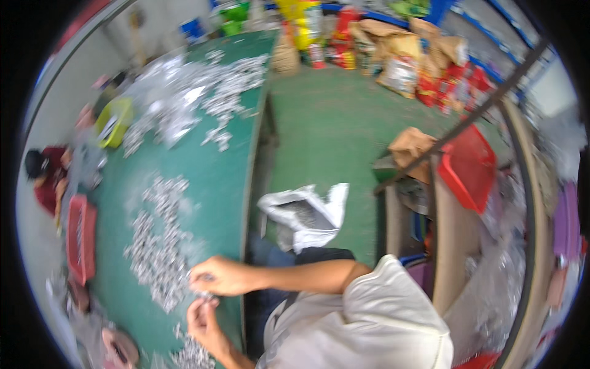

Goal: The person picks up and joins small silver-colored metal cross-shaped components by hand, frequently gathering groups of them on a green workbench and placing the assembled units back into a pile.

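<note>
My right hand [222,276] reaches across the table's near edge with its fingers curled, and a small grey piece [207,277] shows among them. Just below it, my left hand [204,321] is closed, thumb and fingers drawn together. A bit of something silvery shows at its fingertips, too blurred to name. Both hands are close together over the green table [215,197], beside a long spread of small silver-grey pieces [158,246]. Another small heap of the same pieces [192,355] lies beside my left hand.
More grey pieces [228,92] and clear plastic bags [175,101] cover the far table. A yellow-green basket [115,123] and a red basket [82,237] stand along the left edge, near another person [49,178]. An opened white sack [307,215] sits on the floor right of the table.
</note>
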A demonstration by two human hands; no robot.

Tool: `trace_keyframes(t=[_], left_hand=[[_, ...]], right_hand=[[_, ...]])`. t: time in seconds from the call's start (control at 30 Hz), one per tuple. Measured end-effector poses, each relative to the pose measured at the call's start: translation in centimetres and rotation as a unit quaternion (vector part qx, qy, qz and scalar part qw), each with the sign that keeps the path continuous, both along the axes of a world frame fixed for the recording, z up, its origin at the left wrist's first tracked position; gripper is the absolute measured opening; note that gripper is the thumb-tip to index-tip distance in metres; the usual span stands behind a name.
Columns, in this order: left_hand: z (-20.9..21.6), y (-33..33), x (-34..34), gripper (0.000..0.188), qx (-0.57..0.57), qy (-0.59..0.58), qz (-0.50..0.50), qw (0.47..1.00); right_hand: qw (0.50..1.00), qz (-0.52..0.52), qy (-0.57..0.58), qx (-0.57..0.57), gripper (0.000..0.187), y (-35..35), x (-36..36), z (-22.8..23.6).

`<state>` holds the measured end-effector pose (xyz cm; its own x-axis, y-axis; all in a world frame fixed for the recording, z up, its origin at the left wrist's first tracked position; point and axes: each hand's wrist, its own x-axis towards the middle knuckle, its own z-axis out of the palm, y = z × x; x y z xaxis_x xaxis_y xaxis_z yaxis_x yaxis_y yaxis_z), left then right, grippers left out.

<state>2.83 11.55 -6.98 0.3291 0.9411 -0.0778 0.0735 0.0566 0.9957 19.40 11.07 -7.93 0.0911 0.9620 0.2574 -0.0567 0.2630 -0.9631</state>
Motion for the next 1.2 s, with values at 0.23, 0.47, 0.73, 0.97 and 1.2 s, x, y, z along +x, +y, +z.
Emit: trace_keyframes(t=[0.23, 0.47, 0.73, 0.97, 1.2], left_hand=[[-1.4, -2.6, -2.6, 0.012, -0.053, -0.066, 0.108, 0.991], [-1.6, -3.6, -1.9, 0.013, -0.05, -0.098, 0.11, 0.988], [-0.8, -3.0, -1.6, 0.013, -0.03, -0.109, 0.129, 0.985], [1.0, -2.6, -1.3, 0.014, 0.002, -0.148, 0.137, 0.98], [2.7, -3.9, -2.4, 0.015, -0.009, -0.154, 0.192, 0.969]], right_hand=[[0.828, -0.22, -0.508, -0.085, 0.018, 0.6, 6.7, -1.7], [0.755, -0.21, -0.604, -0.143, 0.036, 3.6, 9.0, -1.0], [0.707, -0.22, -0.646, -0.184, 0.036, 0.3, 11.9, 0.5], [0.877, 0.084, -0.46, -0.11, 0.024, -0.9, 6.5, 2.7], [0.961, 0.237, -0.048, -0.136, 0.016, 1.6, -1.5, 3.2]])
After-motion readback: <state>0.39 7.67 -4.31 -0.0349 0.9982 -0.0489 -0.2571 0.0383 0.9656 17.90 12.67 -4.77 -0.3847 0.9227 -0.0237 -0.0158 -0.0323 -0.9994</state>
